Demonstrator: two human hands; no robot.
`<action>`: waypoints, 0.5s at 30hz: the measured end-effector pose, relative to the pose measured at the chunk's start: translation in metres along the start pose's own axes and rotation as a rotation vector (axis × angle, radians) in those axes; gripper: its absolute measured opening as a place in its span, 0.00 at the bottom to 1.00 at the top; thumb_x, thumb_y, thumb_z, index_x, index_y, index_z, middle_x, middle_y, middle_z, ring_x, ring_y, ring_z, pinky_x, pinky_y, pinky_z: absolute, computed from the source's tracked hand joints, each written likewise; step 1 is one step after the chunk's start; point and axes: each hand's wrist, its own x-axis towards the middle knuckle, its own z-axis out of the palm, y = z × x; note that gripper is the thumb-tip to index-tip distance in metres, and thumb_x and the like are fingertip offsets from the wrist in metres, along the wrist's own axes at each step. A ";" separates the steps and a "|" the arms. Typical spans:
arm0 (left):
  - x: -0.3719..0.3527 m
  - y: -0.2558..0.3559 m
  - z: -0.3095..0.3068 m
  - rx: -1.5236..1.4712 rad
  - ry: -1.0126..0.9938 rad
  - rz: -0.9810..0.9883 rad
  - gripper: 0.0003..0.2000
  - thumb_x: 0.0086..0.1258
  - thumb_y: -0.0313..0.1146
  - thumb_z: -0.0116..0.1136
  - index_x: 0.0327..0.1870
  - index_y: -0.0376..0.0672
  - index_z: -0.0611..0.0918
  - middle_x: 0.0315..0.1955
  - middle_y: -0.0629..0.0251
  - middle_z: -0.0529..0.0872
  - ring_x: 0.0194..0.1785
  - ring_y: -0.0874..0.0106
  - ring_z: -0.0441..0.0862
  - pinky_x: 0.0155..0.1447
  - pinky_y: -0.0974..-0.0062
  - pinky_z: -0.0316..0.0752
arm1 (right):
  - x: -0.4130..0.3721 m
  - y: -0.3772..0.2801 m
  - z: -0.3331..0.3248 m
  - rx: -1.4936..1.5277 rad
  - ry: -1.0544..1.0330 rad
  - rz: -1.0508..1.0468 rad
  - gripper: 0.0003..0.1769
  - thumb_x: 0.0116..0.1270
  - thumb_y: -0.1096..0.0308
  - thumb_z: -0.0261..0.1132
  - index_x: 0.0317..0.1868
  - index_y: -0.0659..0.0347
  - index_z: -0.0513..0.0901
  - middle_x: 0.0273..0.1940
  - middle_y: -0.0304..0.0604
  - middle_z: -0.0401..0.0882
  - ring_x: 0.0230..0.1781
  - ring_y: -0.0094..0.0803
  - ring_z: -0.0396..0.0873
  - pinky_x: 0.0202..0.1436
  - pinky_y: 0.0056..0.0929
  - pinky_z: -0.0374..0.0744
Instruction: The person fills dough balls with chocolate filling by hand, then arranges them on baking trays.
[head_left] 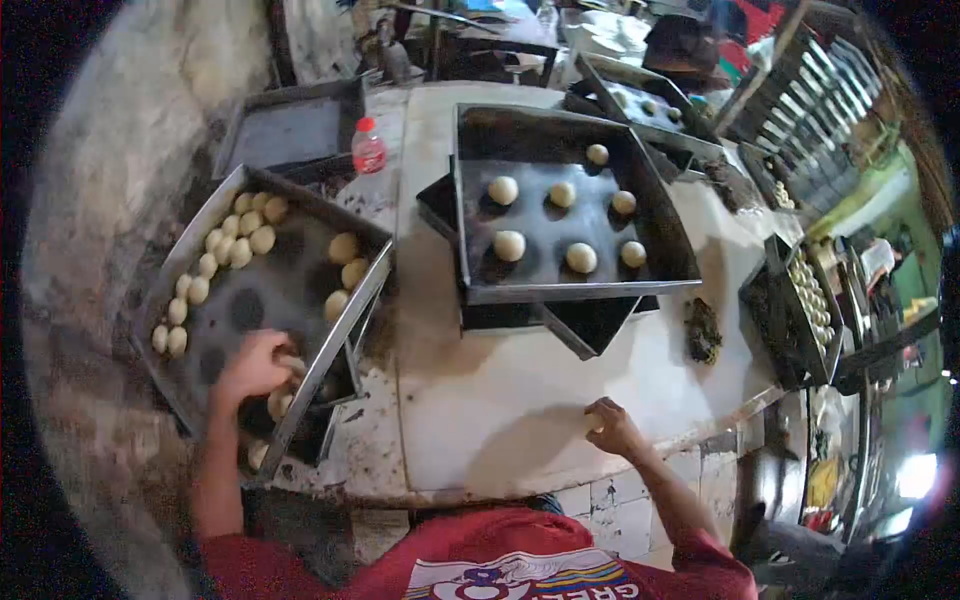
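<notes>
My left hand [262, 366] reaches into the tilted metal tray [250, 310] at the left, its fingers curled round a pale dough ball [290, 366]. Several more dough balls [240, 252] lie along that tray's far left side, and a few sit by its right wall. Over the white tabletop [520, 400], near the front edge, my right hand [610, 426] hangs with bent fingers; whether it holds anything is too small to tell. In the middle, a large dark tray [540, 290] holds several spaced dough balls [581, 258] and rests on other trays.
A red-capped bottle [368, 150] stands behind the left tray, beside an empty tray [290, 130]. At the right, a dark clump [703, 330] lies near a deep tray of dough balls [808, 300]. Another tray [640, 100] stands at the back.
</notes>
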 end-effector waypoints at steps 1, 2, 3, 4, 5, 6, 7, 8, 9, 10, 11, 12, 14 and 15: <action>-0.006 -0.009 -0.007 -0.096 0.270 0.083 0.13 0.48 0.28 0.55 0.37 0.37 0.75 0.31 0.58 0.77 0.37 0.62 0.76 0.44 0.68 0.71 | 0.009 -0.005 -0.018 0.304 -0.258 0.096 0.25 0.47 0.70 0.64 0.49 0.62 0.70 0.46 0.45 0.72 0.49 0.36 0.70 0.53 0.34 0.70; -0.025 0.006 -0.030 -0.253 0.408 0.040 0.13 0.49 0.27 0.55 0.37 0.38 0.75 0.32 0.61 0.77 0.38 0.65 0.75 0.45 0.70 0.71 | 0.022 -0.015 -0.044 0.603 -0.517 0.184 0.29 0.48 0.70 0.66 0.53 0.62 0.69 0.48 0.43 0.73 0.51 0.32 0.70 0.53 0.32 0.70; -0.046 0.022 -0.053 -0.420 0.558 0.019 0.12 0.49 0.27 0.54 0.37 0.40 0.75 0.33 0.64 0.76 0.39 0.68 0.75 0.46 0.72 0.70 | 0.047 -0.036 -0.105 0.824 -0.555 -0.014 0.34 0.51 0.69 0.68 0.59 0.61 0.65 0.52 0.41 0.71 0.52 0.28 0.69 0.56 0.29 0.69; -0.066 0.037 -0.075 -0.577 0.711 0.021 0.12 0.50 0.27 0.54 0.38 0.41 0.75 0.34 0.67 0.76 0.40 0.71 0.74 0.47 0.74 0.70 | 0.066 -0.045 -0.144 0.820 -0.516 -0.237 0.35 0.52 0.69 0.67 0.60 0.61 0.64 0.53 0.42 0.71 0.54 0.28 0.68 0.58 0.30 0.67; -0.079 0.042 -0.075 -0.603 0.788 0.053 0.13 0.51 0.27 0.54 0.39 0.41 0.75 0.37 0.66 0.75 0.43 0.71 0.73 0.50 0.74 0.69 | 0.087 -0.052 -0.181 0.760 -0.532 -0.273 0.35 0.52 0.69 0.67 0.61 0.61 0.63 0.53 0.42 0.71 0.54 0.29 0.68 0.59 0.32 0.67; -0.093 0.040 -0.067 -0.629 0.867 0.084 0.13 0.52 0.27 0.54 0.41 0.42 0.75 0.40 0.66 0.74 0.46 0.72 0.72 0.52 0.74 0.68 | 0.115 -0.054 -0.205 0.672 -0.395 -0.433 0.31 0.52 0.69 0.66 0.58 0.61 0.67 0.50 0.42 0.73 0.51 0.28 0.70 0.55 0.31 0.70; -0.113 0.022 -0.048 -0.642 0.922 0.026 0.14 0.53 0.28 0.54 0.42 0.41 0.74 0.42 0.66 0.73 0.48 0.71 0.71 0.53 0.74 0.66 | 0.143 -0.057 -0.228 0.571 -0.234 -0.572 0.27 0.53 0.69 0.64 0.54 0.62 0.71 0.48 0.42 0.76 0.48 0.28 0.73 0.51 0.30 0.72; -0.133 0.003 -0.029 -0.657 0.975 -0.031 0.14 0.54 0.29 0.54 0.43 0.40 0.73 0.44 0.66 0.71 0.50 0.71 0.69 0.54 0.74 0.65 | 0.176 -0.058 -0.239 0.498 -0.139 -0.517 0.24 0.52 0.69 0.65 0.51 0.63 0.73 0.47 0.44 0.76 0.48 0.30 0.73 0.51 0.30 0.72; -0.138 0.019 -0.001 -0.556 1.221 -0.106 0.14 0.54 0.30 0.55 0.42 0.41 0.73 0.43 0.65 0.72 0.49 0.70 0.70 0.52 0.73 0.66 | 0.215 -0.058 -0.246 0.432 -0.053 -0.461 0.22 0.51 0.69 0.65 0.48 0.65 0.76 0.47 0.47 0.77 0.49 0.33 0.74 0.51 0.31 0.73; -0.135 0.039 0.033 -0.403 1.444 -0.214 0.13 0.54 0.30 0.55 0.41 0.41 0.74 0.41 0.63 0.73 0.47 0.68 0.71 0.50 0.71 0.67 | 0.260 -0.054 -0.251 0.263 0.025 -0.466 0.21 0.50 0.71 0.64 0.48 0.64 0.76 0.44 0.49 0.77 0.47 0.35 0.75 0.49 0.31 0.74; -0.131 0.062 0.066 -0.145 1.578 -0.356 0.12 0.55 0.30 0.55 0.40 0.41 0.74 0.40 0.62 0.73 0.46 0.67 0.72 0.48 0.70 0.68 | 0.304 -0.051 -0.249 0.099 0.107 -0.467 0.21 0.49 0.72 0.63 0.47 0.64 0.76 0.42 0.51 0.78 0.46 0.38 0.76 0.47 0.32 0.74; -0.127 0.082 0.098 0.087 1.604 -0.485 0.11 0.55 0.31 0.56 0.39 0.41 0.74 0.39 0.61 0.74 0.44 0.66 0.73 0.45 0.69 0.69 | 0.341 -0.052 -0.243 0.059 0.194 -0.457 0.19 0.49 0.72 0.62 0.45 0.64 0.76 0.41 0.53 0.77 0.44 0.41 0.77 0.46 0.34 0.75; -0.115 0.118 0.155 0.445 1.447 -0.682 0.10 0.55 0.31 0.57 0.38 0.41 0.75 0.36 0.59 0.75 0.41 0.63 0.74 0.41 0.67 0.71 | 0.420 -0.034 -0.214 0.099 0.324 -0.536 0.16 0.49 0.71 0.59 0.41 0.63 0.77 0.38 0.55 0.77 0.42 0.46 0.77 0.44 0.38 0.75; -0.109 0.131 0.180 0.574 1.313 -0.729 0.09 0.55 0.32 0.57 0.37 0.42 0.75 0.35 0.58 0.76 0.39 0.62 0.75 0.38 0.66 0.72 | 0.449 -0.029 -0.198 0.158 0.347 -0.555 0.14 0.50 0.70 0.57 0.38 0.63 0.77 0.38 0.55 0.77 0.40 0.48 0.77 0.43 0.41 0.75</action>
